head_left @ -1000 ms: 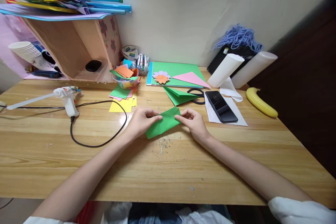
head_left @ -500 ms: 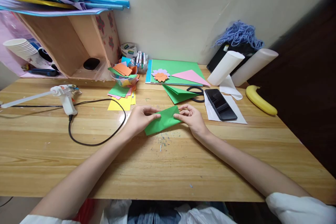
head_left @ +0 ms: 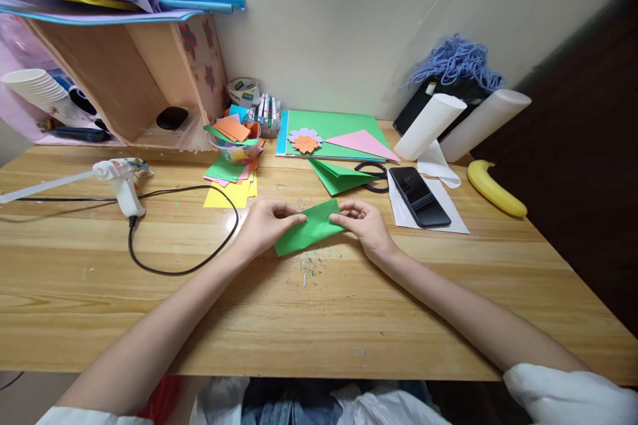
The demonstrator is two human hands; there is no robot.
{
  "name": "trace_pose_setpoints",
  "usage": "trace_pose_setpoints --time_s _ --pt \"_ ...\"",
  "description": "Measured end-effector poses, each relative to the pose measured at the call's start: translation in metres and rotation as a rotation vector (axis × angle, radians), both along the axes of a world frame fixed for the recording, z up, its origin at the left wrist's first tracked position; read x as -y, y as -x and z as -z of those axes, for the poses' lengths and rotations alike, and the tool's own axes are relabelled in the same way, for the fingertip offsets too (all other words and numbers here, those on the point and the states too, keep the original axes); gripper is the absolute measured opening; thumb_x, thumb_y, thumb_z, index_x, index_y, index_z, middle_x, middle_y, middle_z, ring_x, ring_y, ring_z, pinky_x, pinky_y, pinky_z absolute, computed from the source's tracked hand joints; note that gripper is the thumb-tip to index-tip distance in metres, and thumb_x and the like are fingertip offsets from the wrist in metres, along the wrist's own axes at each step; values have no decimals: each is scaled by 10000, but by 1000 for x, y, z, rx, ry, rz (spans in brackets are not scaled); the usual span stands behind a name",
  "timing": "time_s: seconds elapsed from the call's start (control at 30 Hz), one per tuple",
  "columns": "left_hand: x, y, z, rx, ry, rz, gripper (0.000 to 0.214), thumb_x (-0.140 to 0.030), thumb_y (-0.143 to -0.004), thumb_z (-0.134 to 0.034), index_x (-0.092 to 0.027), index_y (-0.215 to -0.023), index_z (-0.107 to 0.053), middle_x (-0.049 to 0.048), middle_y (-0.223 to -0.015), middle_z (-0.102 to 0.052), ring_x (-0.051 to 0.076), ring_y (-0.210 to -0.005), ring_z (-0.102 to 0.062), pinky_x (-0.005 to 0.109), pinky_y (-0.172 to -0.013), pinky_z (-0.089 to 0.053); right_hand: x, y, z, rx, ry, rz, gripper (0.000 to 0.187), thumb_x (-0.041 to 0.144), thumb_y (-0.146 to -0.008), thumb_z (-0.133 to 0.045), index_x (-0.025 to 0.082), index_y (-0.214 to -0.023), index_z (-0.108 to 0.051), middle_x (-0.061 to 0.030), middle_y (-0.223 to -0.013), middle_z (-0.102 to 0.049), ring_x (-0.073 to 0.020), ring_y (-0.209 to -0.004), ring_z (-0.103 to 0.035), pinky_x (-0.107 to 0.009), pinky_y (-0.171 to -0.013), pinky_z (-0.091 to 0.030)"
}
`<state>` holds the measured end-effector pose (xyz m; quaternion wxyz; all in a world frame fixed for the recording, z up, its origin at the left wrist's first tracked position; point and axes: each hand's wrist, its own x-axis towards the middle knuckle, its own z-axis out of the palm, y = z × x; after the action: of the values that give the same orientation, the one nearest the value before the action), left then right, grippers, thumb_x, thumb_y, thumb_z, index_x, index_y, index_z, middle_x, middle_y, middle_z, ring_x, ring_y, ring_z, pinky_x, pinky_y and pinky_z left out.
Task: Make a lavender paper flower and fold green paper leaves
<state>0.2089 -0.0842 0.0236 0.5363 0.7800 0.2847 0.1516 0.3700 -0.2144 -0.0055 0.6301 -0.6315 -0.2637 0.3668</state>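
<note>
A folded green paper lies on the wooden table at the middle. My left hand pinches its left upper edge with curled fingers. My right hand pinches its right end, fingers pressed together on the fold. Both hands rest low on the tabletop with the paper between them.
A white glue gun with a black cable lies at the left. Coloured paper sheets, a bowl of scraps, folded green papers, scissors, a black phone, white rolls and a banana sit behind.
The right hand's fingers have slid a little leftward along the paper's right end. The left hand keeps its grip. The view has shifted slightly.
</note>
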Motion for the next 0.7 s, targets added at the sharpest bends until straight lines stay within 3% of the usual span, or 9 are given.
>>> trace_pose_setpoints --time_s 0.57,0.7 --pt "0 -1 0 -19 -18 2 275 -393 -688 -592 -140 -753 -677 66 -738 -683 179 -666 -601 258 -567 -438 -2 2 -2 35 20 10 301 347 -520 -762 174 -697 -590 -2 -639 -626 -130 -567 -575 -252 -522 -453" --pt "4 2 -8 -78 -141 193 226 -358 -740 -533 -155 -679 -612 27 -650 -626 137 -578 -531 230 -517 -363 -3 4 -4 24 -3 12 291 332 -526 -762 171 -701 -593 -2 -643 -627 -129 -594 -582 -258 -581 -468"
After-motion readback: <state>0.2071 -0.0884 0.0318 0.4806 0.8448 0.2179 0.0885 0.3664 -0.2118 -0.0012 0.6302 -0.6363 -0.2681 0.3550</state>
